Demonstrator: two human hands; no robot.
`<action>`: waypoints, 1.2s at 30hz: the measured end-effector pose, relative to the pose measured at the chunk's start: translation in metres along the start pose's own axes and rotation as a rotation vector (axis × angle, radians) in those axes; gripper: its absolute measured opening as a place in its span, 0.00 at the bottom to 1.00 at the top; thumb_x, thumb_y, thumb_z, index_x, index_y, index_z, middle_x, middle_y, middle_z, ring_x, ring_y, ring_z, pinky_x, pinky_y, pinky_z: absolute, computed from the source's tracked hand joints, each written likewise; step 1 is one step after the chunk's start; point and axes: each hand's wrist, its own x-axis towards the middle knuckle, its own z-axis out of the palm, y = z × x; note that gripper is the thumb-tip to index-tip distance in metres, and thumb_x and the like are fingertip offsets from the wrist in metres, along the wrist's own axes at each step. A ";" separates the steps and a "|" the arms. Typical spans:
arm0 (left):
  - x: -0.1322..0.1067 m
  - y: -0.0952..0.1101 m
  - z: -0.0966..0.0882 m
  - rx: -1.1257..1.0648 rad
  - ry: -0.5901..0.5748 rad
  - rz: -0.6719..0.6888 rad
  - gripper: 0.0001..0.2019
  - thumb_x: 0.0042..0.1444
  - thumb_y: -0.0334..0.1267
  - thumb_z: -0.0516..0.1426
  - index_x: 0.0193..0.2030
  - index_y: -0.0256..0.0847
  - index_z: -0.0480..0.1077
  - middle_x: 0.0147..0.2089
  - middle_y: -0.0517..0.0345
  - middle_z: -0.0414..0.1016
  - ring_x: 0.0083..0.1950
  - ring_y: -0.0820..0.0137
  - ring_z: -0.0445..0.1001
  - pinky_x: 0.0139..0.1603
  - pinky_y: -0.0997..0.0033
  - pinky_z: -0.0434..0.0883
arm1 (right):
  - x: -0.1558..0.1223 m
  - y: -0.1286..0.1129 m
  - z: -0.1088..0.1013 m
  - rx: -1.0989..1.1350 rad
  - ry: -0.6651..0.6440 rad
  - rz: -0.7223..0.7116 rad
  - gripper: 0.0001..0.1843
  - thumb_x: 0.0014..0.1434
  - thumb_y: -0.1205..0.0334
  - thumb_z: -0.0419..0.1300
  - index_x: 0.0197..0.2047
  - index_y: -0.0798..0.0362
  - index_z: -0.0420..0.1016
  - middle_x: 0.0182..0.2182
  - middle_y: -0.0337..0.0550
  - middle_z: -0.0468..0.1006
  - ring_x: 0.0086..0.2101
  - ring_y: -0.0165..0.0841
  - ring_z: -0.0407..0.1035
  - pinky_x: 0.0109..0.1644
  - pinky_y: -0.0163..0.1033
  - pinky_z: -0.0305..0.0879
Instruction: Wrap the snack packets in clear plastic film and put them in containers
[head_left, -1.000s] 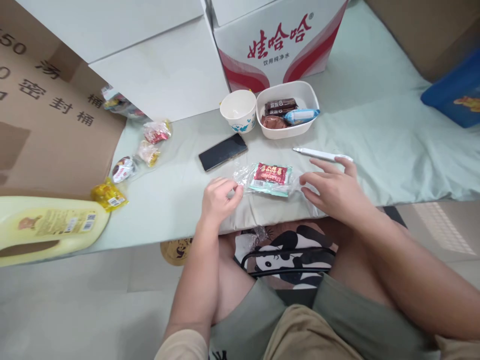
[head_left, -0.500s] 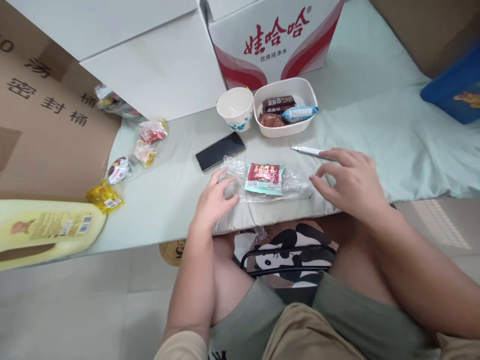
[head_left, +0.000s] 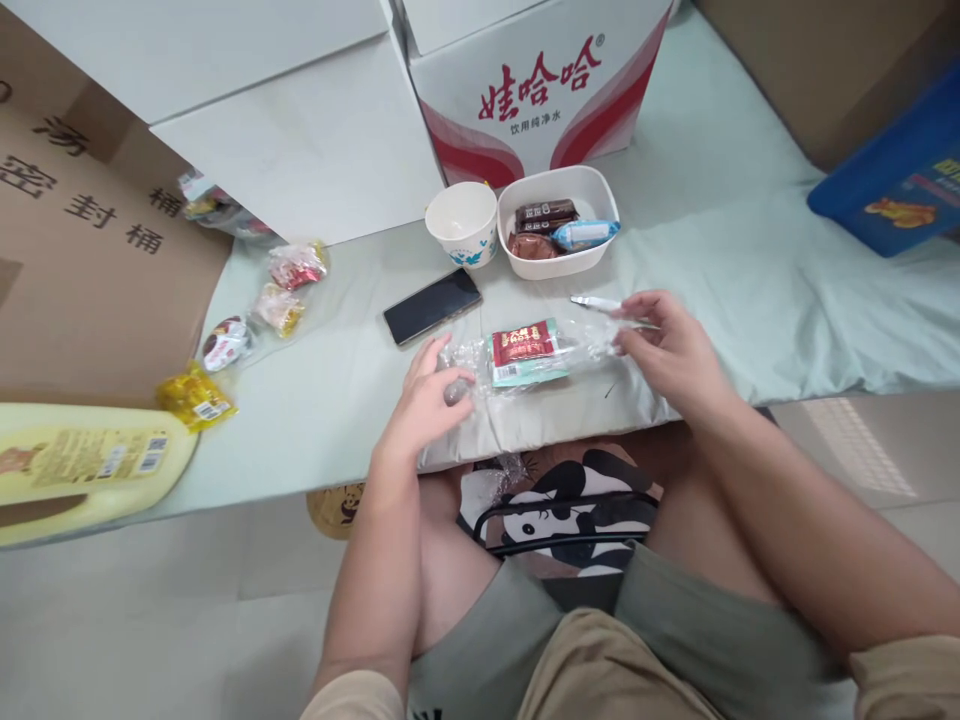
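Note:
A small snack packet (head_left: 523,352), red and pale green, lies flat on the cloth-covered surface with clear plastic film (head_left: 589,338) around it. My right hand (head_left: 671,352) pinches the film's right end between thumb and fingers. At the other end, my left hand (head_left: 429,405) rests with its fingers curved and apart. A small greyish round shape (head_left: 455,390) shows by its thumb; what it is I cannot make out. Just beyond my right fingertips lies a slim white utility knife or similar tool (head_left: 596,303), its far end hidden by the hand.
Behind the packet are a black phone (head_left: 433,305), a paper cup (head_left: 461,225) and a white bowl (head_left: 559,265) holding wrapped snacks. More packets, including a yellow one (head_left: 196,397), lie leftward near a yellow jug (head_left: 90,465). Boxes (head_left: 540,100) stand behind; a blue container (head_left: 892,190) is at right.
My right hand has closed on the right end of the plastic film and pulled it slightly up. The packet has turned a little. My left hand has barely moved; the view has shifted slightly.

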 end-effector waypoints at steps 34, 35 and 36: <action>0.040 0.013 -0.003 -1.097 0.629 -0.690 0.04 0.58 0.37 0.56 0.34 0.42 0.64 0.25 0.65 0.68 0.18 0.81 0.62 0.16 0.81 0.50 | -0.028 -0.022 0.017 -0.784 -0.178 -0.129 0.32 0.61 0.57 0.58 0.69 0.47 0.70 0.63 0.55 0.75 0.30 0.42 0.75 0.24 0.45 0.65; 0.038 0.012 -0.001 -1.103 0.622 -0.659 0.05 0.58 0.39 0.57 0.36 0.43 0.65 0.26 0.64 0.70 0.21 0.80 0.66 0.18 0.82 0.55 | -0.031 -0.025 0.016 -0.791 -0.186 -0.133 0.31 0.61 0.58 0.59 0.67 0.47 0.72 0.62 0.55 0.75 0.30 0.41 0.74 0.24 0.45 0.64; 0.037 0.011 0.001 -1.098 0.611 -0.620 0.06 0.58 0.41 0.58 0.39 0.44 0.66 0.29 0.62 0.73 0.25 0.79 0.70 0.22 0.82 0.61 | -0.034 -0.027 0.015 -0.789 -0.177 -0.158 0.29 0.61 0.59 0.59 0.65 0.47 0.74 0.61 0.56 0.75 0.32 0.42 0.74 0.25 0.45 0.65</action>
